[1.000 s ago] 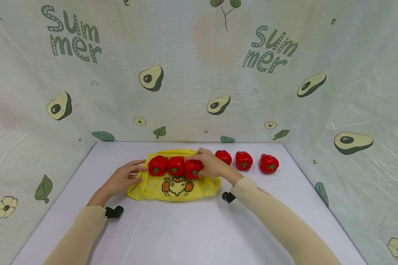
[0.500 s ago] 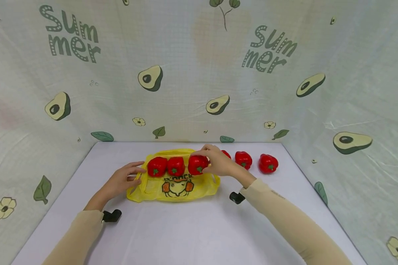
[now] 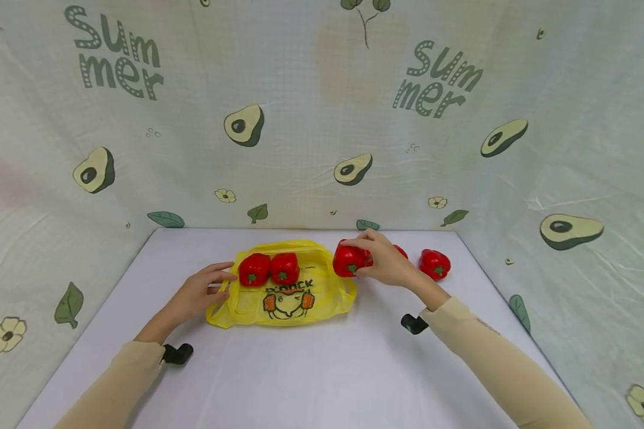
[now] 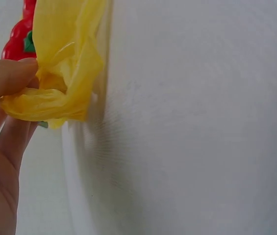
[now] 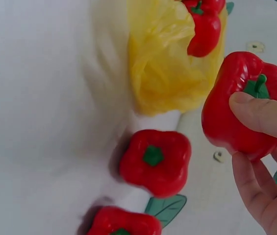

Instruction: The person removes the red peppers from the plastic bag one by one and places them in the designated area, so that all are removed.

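Note:
My right hand (image 3: 383, 262) grips a red bell pepper (image 3: 347, 260) with a green stem, held over the right end of a yellow plastic bag (image 3: 330, 295). In the right wrist view the thumb presses beside the stem of this pepper (image 5: 226, 115), with fingers under it. My left hand (image 3: 195, 292) is at the bag's left end. The left wrist view shows its thumb and fingers pinching a gathered handle of the bag (image 4: 45, 103). Two more bell peppers, one on the left (image 3: 254, 270) and its neighbour (image 3: 285, 269), sit side by side on the bag.
Right of the bag, one bell pepper (image 3: 434, 264) stands on the white table (image 3: 300, 375); another (image 3: 401, 251) is partly hidden by my right hand. Patterned cloth (image 3: 300, 196) hangs behind and at both sides. Black wrist cameras (image 3: 177, 354) sit under both forearms.
My right hand has lifted the third bell pepper off the bag and carried it to the right, uncovering more of the bag's print. My left hand has stayed almost still.

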`<move>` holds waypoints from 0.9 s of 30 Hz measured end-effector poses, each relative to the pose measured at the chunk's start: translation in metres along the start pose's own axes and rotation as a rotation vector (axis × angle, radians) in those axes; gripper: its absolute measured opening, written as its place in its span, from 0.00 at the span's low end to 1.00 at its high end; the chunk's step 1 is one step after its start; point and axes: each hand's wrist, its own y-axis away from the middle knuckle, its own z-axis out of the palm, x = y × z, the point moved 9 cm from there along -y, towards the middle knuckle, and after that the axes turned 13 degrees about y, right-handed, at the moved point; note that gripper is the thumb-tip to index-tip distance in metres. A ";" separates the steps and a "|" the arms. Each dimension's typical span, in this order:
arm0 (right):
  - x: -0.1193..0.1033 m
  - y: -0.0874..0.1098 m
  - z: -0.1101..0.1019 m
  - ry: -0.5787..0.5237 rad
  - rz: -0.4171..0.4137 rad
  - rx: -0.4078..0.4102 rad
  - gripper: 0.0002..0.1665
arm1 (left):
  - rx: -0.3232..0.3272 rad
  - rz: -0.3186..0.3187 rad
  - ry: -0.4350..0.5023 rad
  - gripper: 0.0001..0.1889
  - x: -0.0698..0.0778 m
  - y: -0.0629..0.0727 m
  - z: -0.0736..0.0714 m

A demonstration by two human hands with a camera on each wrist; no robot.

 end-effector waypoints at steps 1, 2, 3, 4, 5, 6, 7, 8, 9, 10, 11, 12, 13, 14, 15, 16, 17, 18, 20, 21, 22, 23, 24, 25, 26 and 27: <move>0.002 0.002 0.000 0.010 0.005 0.002 0.42 | 0.003 -0.001 -0.004 0.20 0.000 0.000 0.000; 0.004 0.004 -0.001 0.015 0.007 0.004 0.42 | 0.007 -0.003 -0.005 0.20 0.000 0.001 0.000; 0.007 0.006 -0.001 0.019 0.005 0.007 0.42 | 0.010 -0.005 -0.004 0.20 0.000 0.001 0.000; 0.009 0.008 -0.001 0.021 0.004 0.009 0.42 | 0.013 -0.007 -0.002 0.20 0.000 0.001 0.000; 0.011 0.010 -0.001 0.022 0.002 0.009 0.42 | 0.017 -0.008 0.000 0.20 0.001 0.002 0.000; 0.012 0.012 0.000 0.024 0.002 0.007 0.42 | 0.019 -0.010 -0.001 0.20 0.001 0.002 0.000; 0.014 0.014 0.000 0.029 0.000 0.005 0.42 | 0.020 -0.012 -0.002 0.20 0.001 0.002 0.000; 0.015 0.016 0.001 0.035 -0.003 0.000 0.42 | 0.021 -0.013 -0.005 0.20 0.002 0.002 0.000; 0.017 0.017 0.001 0.043 -0.007 -0.006 0.42 | 0.022 -0.014 -0.008 0.20 0.001 0.002 0.000; 0.018 0.019 0.002 0.052 -0.006 -0.013 0.42 | 0.024 -0.014 -0.011 0.20 0.002 0.002 0.000; 0.019 0.021 0.003 0.061 -0.008 -0.020 0.42 | 0.027 -0.014 -0.013 0.20 0.002 0.001 0.000; 0.020 0.023 0.004 0.072 -0.009 -0.025 0.42 | 0.029 -0.015 -0.015 0.20 0.001 0.001 0.000; 0.022 0.024 0.005 0.075 -0.007 -0.032 0.42 | 0.031 -0.014 -0.018 0.20 0.001 0.001 0.000; 0.024 0.026 0.006 0.079 -0.002 -0.039 0.41 | 0.033 -0.008 -0.022 0.20 0.002 0.001 0.000; 0.026 0.027 0.007 0.080 0.005 -0.044 0.41 | 0.034 -0.005 -0.026 0.20 0.002 0.001 0.000; 0.028 0.028 0.009 0.079 0.012 -0.050 0.41 | 0.034 0.000 -0.028 0.20 0.003 0.001 0.001; 0.031 0.030 0.010 0.079 0.018 -0.055 0.41 | 0.034 0.002 -0.030 0.20 0.003 0.000 0.001; 0.033 0.031 0.011 0.079 0.024 -0.060 0.41 | 0.032 0.003 -0.033 0.20 0.003 0.000 0.001; 0.035 0.033 0.013 0.079 0.026 -0.065 0.40 | 0.029 0.002 -0.034 0.20 0.003 -0.001 0.002; 0.036 0.034 0.014 0.079 0.024 -0.066 0.40 | 0.028 -0.002 -0.032 0.20 0.003 -0.001 0.002; 0.037 0.035 0.015 0.080 0.022 -0.066 0.40 | 0.026 -0.005 -0.030 0.20 0.003 -0.001 0.003; 0.038 0.036 0.016 0.081 0.022 -0.068 0.40 | 0.025 -0.009 -0.029 0.20 0.003 -0.001 0.003; 0.039 0.037 0.017 0.080 0.020 -0.068 0.40 | 0.024 -0.011 -0.028 0.20 0.002 -0.001 0.003; 0.040 0.038 0.018 0.079 0.018 -0.070 0.40 | 0.023 -0.011 -0.028 0.20 0.003 -0.001 0.003; 0.041 0.039 0.019 0.076 0.020 -0.074 0.40 | 0.022 -0.010 -0.029 0.20 0.003 -0.001 0.003; 0.042 0.041 0.020 0.073 0.021 -0.078 0.41 | 0.020 -0.010 -0.028 0.20 0.003 -0.001 0.003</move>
